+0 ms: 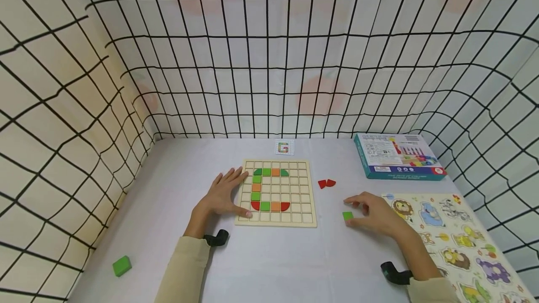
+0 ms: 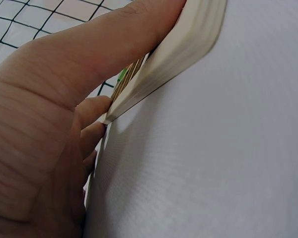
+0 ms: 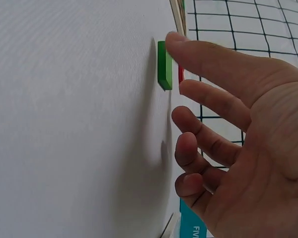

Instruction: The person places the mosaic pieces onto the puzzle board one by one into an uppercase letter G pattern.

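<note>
- the right hand (image 1: 376, 216) hovers low over the bench (image 1: 177, 186), fingers loosely spread and slightly bent, gripping nothing; in the right wrist view the tip of the forefinger (image 3: 208, 59) touches the top of the small green square tile (image 3: 164, 65).
- that green square tile (image 1: 347, 216) lies flat on the bench just at the right hand's fingertips, well apart from the board's right edge.
- the left hand (image 1: 225, 194) lies flat and open, fingers straight, over the left edge of the wooden grid board (image 1: 303, 200); the left wrist view shows the thumb (image 2: 104, 44) on top of the board's edge and the other fingers against its side.
- the board carries green, orange and red tiles set in its cells in a shape like the letter g.
- two red pieces (image 1: 326, 183) lie on the bench just right of the board, between it and the teal box (image 1: 397, 156).
- a small pattern card (image 1: 284, 147) lies beyond the board; it shows the same g shape.
- the box has printing on its lid, too small to read.
- an animal peg puzzle (image 1: 459, 242) lies under the right forearm, with a lion and other creatures.
- a green block (image 1: 121, 265) lies far left, near the bench's front edge.
- both sleeves are beige, each wrist wearing a black strap.
</note>
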`<state>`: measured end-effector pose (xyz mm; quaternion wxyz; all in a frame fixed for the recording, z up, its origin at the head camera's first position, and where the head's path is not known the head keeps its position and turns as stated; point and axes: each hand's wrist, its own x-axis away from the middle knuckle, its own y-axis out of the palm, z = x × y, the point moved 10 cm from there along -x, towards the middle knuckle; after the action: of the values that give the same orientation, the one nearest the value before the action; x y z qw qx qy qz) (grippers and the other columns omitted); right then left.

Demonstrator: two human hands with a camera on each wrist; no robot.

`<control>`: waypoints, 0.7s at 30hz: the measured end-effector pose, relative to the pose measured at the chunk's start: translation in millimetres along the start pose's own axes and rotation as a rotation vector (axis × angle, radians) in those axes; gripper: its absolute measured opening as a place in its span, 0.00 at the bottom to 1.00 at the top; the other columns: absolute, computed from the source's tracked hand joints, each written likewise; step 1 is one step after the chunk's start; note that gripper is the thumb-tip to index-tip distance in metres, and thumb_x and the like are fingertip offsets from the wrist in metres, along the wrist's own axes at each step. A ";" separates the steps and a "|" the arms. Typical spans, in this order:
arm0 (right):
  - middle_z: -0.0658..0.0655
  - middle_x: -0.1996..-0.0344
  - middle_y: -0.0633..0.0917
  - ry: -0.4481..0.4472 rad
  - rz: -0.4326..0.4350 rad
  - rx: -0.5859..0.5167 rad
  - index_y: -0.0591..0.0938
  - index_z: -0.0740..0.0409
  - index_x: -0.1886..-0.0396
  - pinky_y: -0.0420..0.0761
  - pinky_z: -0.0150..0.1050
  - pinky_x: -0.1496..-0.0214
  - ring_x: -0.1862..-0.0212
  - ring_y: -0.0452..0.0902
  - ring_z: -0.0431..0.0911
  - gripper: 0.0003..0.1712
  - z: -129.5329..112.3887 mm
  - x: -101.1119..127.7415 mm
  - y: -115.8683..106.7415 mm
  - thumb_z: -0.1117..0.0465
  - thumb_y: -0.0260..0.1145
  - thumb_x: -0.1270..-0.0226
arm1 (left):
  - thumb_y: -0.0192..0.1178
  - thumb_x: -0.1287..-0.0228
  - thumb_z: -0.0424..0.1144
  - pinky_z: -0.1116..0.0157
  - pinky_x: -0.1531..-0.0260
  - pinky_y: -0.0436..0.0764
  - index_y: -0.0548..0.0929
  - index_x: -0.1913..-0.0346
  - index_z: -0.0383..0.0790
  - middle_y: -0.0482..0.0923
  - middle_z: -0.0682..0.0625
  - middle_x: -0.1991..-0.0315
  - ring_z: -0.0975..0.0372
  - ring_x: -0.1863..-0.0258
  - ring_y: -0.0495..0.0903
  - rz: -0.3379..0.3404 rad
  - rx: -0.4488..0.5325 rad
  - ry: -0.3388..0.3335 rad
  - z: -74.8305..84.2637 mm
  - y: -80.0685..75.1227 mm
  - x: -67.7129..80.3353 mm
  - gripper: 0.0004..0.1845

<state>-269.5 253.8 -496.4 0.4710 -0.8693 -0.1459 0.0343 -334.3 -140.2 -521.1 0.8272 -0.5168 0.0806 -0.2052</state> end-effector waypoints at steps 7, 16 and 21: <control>0.48 0.58 0.83 0.012 -0.022 -0.002 0.88 0.47 0.45 0.71 0.32 0.64 0.60 0.70 0.45 0.24 8.4 5.3 -0.6 0.51 0.80 0.43 | 0.77 0.65 0.72 0.41 0.18 0.40 0.55 0.17 0.52 0.46 0.49 0.15 0.49 0.15 0.42 -0.004 -0.008 -0.001 0.9 -1.0 0.6 0.70; 0.46 0.60 0.84 0.019 -0.016 -0.019 0.90 0.43 0.52 0.71 0.33 0.62 0.59 0.71 0.44 0.15 11.3 2.5 1.5 0.53 0.79 0.40 | 0.77 0.64 0.73 0.41 0.18 0.41 0.55 0.17 0.51 0.46 0.49 0.15 0.48 0.15 0.43 0.001 -0.020 -0.002 1.0 -1.2 0.7 0.70; 0.47 0.61 0.84 0.032 0.007 -0.017 0.89 0.46 0.50 0.70 0.33 0.64 0.61 0.71 0.44 0.16 10.1 -0.1 -0.7 0.52 0.77 0.38 | 0.77 0.64 0.72 0.40 0.19 0.41 0.55 0.17 0.50 0.46 0.49 0.15 0.48 0.15 0.43 0.000 -0.014 0.000 2.8 -1.3 0.9 0.70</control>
<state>-271.7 262.3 -501.5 0.4660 -0.8741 -0.1353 0.0207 -332.8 -138.8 -518.6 0.8235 -0.5227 0.0822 -0.2046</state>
